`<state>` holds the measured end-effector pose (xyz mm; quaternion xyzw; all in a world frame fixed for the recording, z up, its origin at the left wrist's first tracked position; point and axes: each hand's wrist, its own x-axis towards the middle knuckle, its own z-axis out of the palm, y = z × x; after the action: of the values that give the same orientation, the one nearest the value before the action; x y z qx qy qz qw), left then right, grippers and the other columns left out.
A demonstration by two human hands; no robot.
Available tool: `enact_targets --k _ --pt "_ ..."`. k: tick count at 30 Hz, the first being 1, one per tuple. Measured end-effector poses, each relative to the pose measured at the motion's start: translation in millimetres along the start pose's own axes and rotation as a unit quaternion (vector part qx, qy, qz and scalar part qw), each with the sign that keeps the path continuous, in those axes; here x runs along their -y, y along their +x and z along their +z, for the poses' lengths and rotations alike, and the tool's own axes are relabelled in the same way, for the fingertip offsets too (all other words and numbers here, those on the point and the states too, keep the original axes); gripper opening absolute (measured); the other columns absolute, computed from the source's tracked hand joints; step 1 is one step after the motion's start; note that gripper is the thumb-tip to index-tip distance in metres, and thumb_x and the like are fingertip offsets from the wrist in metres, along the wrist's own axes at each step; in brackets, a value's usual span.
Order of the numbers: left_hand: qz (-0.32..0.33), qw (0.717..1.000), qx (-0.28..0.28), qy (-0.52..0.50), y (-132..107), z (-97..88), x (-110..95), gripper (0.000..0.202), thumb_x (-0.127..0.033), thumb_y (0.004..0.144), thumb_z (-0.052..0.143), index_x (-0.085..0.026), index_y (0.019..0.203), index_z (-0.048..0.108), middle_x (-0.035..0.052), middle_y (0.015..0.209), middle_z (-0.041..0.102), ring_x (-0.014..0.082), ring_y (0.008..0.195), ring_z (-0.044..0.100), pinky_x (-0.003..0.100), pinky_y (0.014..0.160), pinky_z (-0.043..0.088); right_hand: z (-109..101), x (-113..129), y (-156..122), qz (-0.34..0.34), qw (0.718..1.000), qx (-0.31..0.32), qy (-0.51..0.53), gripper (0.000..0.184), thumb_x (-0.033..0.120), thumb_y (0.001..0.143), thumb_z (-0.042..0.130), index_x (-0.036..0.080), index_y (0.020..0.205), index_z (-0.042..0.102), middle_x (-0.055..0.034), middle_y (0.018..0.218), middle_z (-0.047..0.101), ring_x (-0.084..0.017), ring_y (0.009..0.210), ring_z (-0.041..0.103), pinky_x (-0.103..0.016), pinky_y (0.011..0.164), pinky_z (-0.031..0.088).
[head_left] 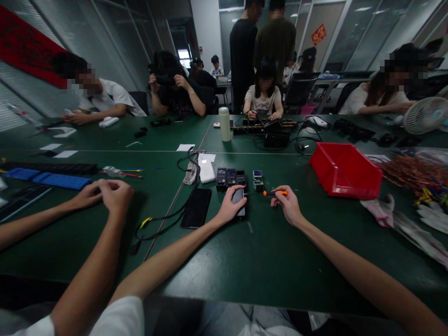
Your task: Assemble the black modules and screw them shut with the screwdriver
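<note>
My left hand is closed around a small black box-shaped device with a grey face, which rests on the green table. Between the fingers and thumb of my right hand is a small orange-and-black screwdriver, lying roughly level and pointing left. Just beyond my left hand, several black devices with small screens stand in a row. To their right is a small stack of circuit modules. The screwdriver tip is too small to make out; it appears apart from the held device.
A black phone, a cable and a white power bank lie to the left. Further left are a co-worker's hands. A red bin, copper wires and gloves lie right. A bottle stands beyond.
</note>
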<state>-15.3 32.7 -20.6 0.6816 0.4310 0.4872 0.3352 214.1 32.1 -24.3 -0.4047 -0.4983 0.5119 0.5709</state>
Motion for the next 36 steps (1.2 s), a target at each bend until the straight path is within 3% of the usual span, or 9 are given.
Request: enact_targets --k 7,36 --pt "0.007 1.0 0.005 0.024 0.3 -0.8 1.2 0.036 -0.026 0.079 0.057 -0.023 0.115 0.052 0.0051 0.116 0.052 0.0188 0.109 0.048 0.035 0.1 0.033 1.3 2.4 0.0 0.01 1.0 0.004 -0.024 0.029 0.044 0.08 0.058 0.021 0.094 0.046 0.001 0.074 0.06 -0.013 0.052 0.06 -0.025 0.05 0.044" --pt "-0.013 1.0 0.022 0.017 -0.8 -4.7 -0.7 0.034 -0.026 0.079 0.055 -0.025 0.113 0.053 0.0041 0.113 0.052 0.0194 0.107 0.048 0.034 0.098 0.034 0.4 0.8 -0.3 0.023 0.999 0.013 -0.043 0.03 0.047 0.081 0.056 0.019 0.088 0.048 0.0003 0.065 0.063 -0.01 0.041 0.054 -0.022 0.041 0.04"
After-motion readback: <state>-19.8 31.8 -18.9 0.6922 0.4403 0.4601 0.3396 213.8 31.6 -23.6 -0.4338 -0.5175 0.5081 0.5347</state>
